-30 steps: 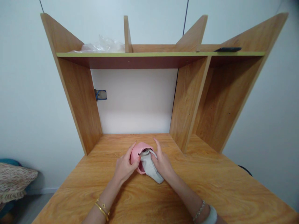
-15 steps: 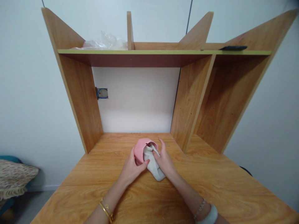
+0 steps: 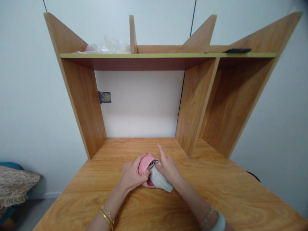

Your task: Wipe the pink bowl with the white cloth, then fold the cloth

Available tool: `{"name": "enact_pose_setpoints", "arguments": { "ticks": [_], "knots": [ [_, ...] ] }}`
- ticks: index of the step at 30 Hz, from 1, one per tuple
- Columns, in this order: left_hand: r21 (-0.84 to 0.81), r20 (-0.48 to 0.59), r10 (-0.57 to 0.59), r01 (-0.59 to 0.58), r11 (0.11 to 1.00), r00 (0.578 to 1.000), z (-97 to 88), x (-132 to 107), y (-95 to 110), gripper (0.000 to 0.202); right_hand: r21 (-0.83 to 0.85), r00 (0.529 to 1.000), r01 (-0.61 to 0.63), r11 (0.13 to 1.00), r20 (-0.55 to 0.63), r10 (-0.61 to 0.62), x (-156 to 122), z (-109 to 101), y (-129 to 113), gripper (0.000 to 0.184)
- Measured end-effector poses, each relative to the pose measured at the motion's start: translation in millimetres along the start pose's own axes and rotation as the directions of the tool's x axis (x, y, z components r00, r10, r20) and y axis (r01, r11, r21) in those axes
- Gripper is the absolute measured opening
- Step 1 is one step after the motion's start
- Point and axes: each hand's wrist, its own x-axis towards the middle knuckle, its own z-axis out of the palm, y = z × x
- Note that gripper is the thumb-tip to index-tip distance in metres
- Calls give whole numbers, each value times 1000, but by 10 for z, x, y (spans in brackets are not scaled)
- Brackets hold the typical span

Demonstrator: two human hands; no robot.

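Note:
My left hand is closed around a pink sock whose cuff is stretched open, just above the wooden desk. My right hand grips a grey-white sock, its index finger pointing up, and pushes the grey sock's end into the pink opening. The grey sock's tail lies on the desk below my right hand. Both hands meet at the desk's middle, touching the bundle.
A wooden hutch stands on the desk, with a wide left bay and a narrow right bay. On its top shelf lie crumpled clear plastic and a dark flat object. A patterned cushion shows at the far left.
The bundle and both hands came lower and nearer to me. The pink sock is turned down over more of the grey one, and my right index finger has lifted.

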Motion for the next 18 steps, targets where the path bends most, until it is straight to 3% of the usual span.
{"name": "enact_pose_setpoints", "arguments": {
  "ticks": [6, 11, 15, 18],
  "knots": [
    [-25, -41, -64, 63, 998, 997, -15, -2, 10, 59, 317, 994, 108, 942, -50, -97, -8, 64, 71, 67],
    [-301, -58, -82, 61, 952, 995, -10, 34, -40, 78, 530, 992, 52, 846, -127, 19, -4, 76, 66, 62],
    [-553, -62, -53, 10, 833, 997, 61, 63, -94, 90, 625, 978, -19, 780, -151, 145, 30, 110, 62, 61],
    [-678, 2, -28, 22, 735, 1000, 150, 49, -62, 95, 687, 965, -48, 725, -155, 211, 72, 159, 96, 60]
  ]
}}
